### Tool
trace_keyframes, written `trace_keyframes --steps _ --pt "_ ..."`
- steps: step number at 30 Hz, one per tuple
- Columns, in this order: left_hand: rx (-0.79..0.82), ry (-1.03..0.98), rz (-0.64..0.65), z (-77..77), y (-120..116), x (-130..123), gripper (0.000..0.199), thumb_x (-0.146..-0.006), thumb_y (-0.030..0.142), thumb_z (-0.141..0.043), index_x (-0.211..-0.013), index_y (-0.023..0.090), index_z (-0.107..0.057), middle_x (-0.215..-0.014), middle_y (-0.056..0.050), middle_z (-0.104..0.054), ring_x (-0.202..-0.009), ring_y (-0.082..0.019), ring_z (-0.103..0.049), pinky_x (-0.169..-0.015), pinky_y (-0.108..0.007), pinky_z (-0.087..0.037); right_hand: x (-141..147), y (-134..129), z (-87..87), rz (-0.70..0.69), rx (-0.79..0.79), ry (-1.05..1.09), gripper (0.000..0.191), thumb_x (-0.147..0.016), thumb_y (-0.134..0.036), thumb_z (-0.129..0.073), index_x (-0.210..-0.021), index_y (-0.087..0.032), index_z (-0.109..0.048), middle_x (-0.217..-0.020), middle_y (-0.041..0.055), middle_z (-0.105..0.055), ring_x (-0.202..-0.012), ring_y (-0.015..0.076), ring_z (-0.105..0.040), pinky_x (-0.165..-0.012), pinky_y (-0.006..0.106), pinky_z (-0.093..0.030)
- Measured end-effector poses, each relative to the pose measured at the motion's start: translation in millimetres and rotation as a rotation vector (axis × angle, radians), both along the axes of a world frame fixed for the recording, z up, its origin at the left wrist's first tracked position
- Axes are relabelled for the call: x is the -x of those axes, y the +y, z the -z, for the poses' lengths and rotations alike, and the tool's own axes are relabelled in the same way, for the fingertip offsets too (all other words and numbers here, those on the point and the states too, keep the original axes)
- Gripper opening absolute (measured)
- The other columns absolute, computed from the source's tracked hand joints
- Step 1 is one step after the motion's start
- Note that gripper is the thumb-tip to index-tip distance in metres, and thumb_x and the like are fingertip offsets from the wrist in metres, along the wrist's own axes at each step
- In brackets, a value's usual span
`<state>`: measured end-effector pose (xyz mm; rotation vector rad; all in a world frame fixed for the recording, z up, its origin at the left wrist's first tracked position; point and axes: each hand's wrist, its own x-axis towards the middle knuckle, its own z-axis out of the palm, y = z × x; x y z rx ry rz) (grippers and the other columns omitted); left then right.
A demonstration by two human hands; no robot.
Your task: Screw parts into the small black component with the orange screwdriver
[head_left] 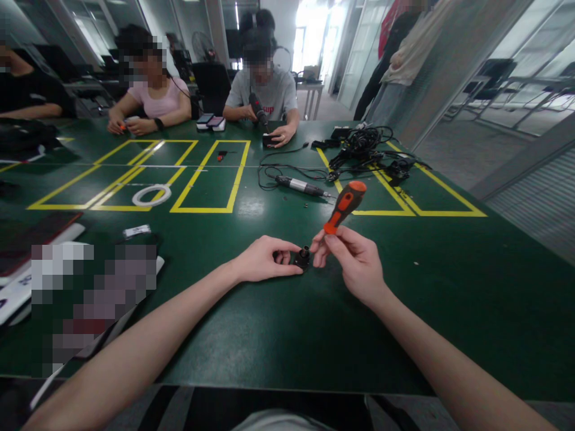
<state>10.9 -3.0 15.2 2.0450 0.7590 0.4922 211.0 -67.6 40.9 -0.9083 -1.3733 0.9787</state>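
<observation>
A small black part [302,258] with a round metallic top stands on the green table [251,323]. Thumb and forefinger of my left hand [265,258] grip it from the left side. To its right, my right hand [357,260] pinches an orange and black screwdriver [345,206] low on its handle. That handle tilts up and away to the right. The screwdriver's shaft is hidden behind my fingers, so I cannot tell where its tip is.
Beyond my hands lies an electric screwdriver [300,185] with a cord. Tangled black cables [366,146] are at the back right, a white ring [151,194] at the left. Across the table, a person [263,90] holds a power tool. Yellow tape rectangles [202,210] mark the tabletop.
</observation>
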Motion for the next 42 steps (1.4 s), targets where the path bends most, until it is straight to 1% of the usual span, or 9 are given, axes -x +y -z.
trace_keyframes --steps 4,9,12,15,20,25,31,36,42 --pt "0.003 0.004 0.004 -0.7 0.0 0.3 0.031 -0.082 0.039 -0.08 -0.096 0.012 -0.076 -0.066 0.004 -0.061 -0.06 -0.008 -0.048 -0.061 -0.02 -0.04 0.4 -0.3 1.0 0.018 -0.009 0.017 0.035 -0.088 -0.054 -0.074 -0.09 -0.02 -0.065 -0.07 0.0008 -0.072 -0.051 0.0127 -0.065 -0.05 0.026 -0.056" --pt "0.005 0.008 -0.004 -0.6 0.3 0.2 0.032 -0.082 0.039 -0.08 -0.099 0.012 -0.077 -0.065 0.005 -0.06 -0.059 -0.008 -0.047 -0.061 -0.021 -0.039 2.4 1.1 3.1 0.044 -0.032 0.062 0.033 -0.088 -0.048 -0.076 -0.085 -0.023 -0.055 -0.066 -0.0018 -0.072 -0.048 0.0119 -0.064 -0.047 0.024 -0.053" --pt "0.012 0.001 -0.002 -0.1 0.6 0.0 0.034 -0.081 0.039 -0.08 -0.101 0.012 -0.077 -0.065 0.005 -0.06 -0.06 -0.008 -0.047 -0.061 -0.021 -0.039 2.3 1.2 2.5 0.093 -0.044 0.029 0.031 -0.087 -0.046 -0.078 -0.082 -0.021 -0.061 -0.071 0.0007 -0.072 -0.049 0.0111 -0.062 -0.049 0.024 -0.053" --pt "0.007 -0.007 -0.001 0.2 0.6 0.1 0.035 -0.081 0.04 -0.08 -0.103 0.012 -0.077 -0.066 0.005 -0.06 -0.06 -0.008 -0.048 -0.061 -0.021 -0.039 1.5 1.2 1.6 0.118 -0.052 0.007 0.03 -0.085 -0.046 -0.079 -0.08 -0.02 -0.066 -0.07 0.0005 -0.07 -0.049 0.0108 -0.06 -0.048 0.025 -0.052" --pt "0.0 -0.003 0.012 0.2 0.3 0.3 0.032 -0.082 0.039 -0.079 -0.099 0.012 -0.077 -0.065 0.005 -0.06 -0.059 -0.008 -0.048 -0.061 -0.021 -0.039 0.6 0.9 -0.1 0.074 -0.047 -0.029 0.032 -0.09 -0.051 -0.073 -0.085 -0.019 -0.071 -0.071 0.0021 -0.07 -0.05 0.0121 -0.06 -0.049 0.027 -0.053" --pt "-0.001 -0.003 0.005 -0.2 0.6 0.7 0.031 -0.082 0.039 -0.08 -0.097 0.012 -0.077 -0.065 0.005 -0.06 -0.06 -0.008 -0.047 -0.061 -0.021 -0.039 0.6 -0.1 -0.2 0.058 -0.047 -0.013 0.034 -0.091 -0.054 -0.07 -0.094 -0.02 -0.07 -0.07 0.0013 -0.07 -0.051 0.0125 -0.062 -0.05 0.027 -0.053" --pt "0.006 0.016 -0.007 -0.5 0.3 1.2 0.034 -0.081 0.041 -0.08 -0.1 0.013 -0.077 -0.067 0.004 -0.061 -0.061 -0.008 -0.049 -0.061 -0.021 -0.04 2.1 -1.7 -0.3 0.09 -0.019 -0.017 0.035 -0.086 -0.051 -0.077 -0.083 -0.023 -0.057 -0.063 -0.0022 -0.068 -0.05 0.0127 -0.061 -0.051 0.026 -0.054" --pt "0.007 0.01 -0.005 -0.2 0.4 0.5 0.037 -0.081 0.04 -0.08 -0.105 0.013 -0.077 -0.068 0.004 -0.063 -0.06 -0.008 -0.049 -0.061 -0.021 -0.04 1.5 -2.4 -3.0 0.122 -0.01 -0.072 0.035 -0.082 -0.05 -0.081 -0.077 -0.021 -0.064 -0.073 0.0023 -0.071 -0.054 0.0126 -0.061 -0.054 0.027 -0.056" --pt "0.013 0.012 0.009 -2.7 -0.3 -0.1 0.033 -0.082 0.039 -0.079 -0.101 0.012 -0.077 -0.066 0.005 -0.061 -0.059 -0.008 -0.047 -0.06 -0.02 -0.039 1.6 -0.6 -3.0 0.096 -0.039 -0.061 0.037 -0.087 -0.056 -0.074 -0.078 -0.02 -0.07 -0.069 0.002 -0.069 -0.052 0.0127 -0.06 -0.05 0.028 -0.054"
